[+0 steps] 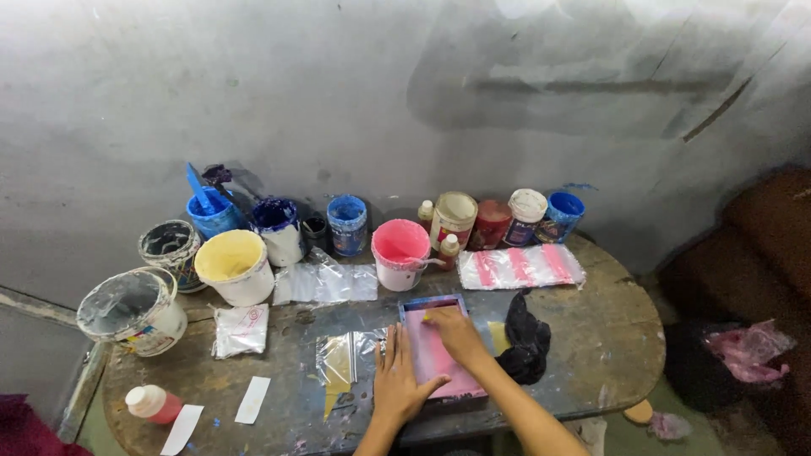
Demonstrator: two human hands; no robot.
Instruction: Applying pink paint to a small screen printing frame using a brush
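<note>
A small framed screen with a pink-stained mesh (432,342) lies flat near the table's front edge. My left hand (400,382) presses flat on its left side, fingers spread, thumb reaching across the mesh. My right hand (457,332) lies on the mesh near the top, closed around something small and yellow that I cannot make out. A clear plastic bag with a yellow strip (340,363) lies just left of my left hand. A black rag (525,342) sits just right of my right forearm.
Open paint tubs line the back of the worn wooden table (604,333): pink (400,252), pale yellow (236,265), several blue ones, white ones. Plastic bags with pink stripes (521,267) lie behind. A red-and-white bottle (152,403) lies front left. A grey wall rises behind.
</note>
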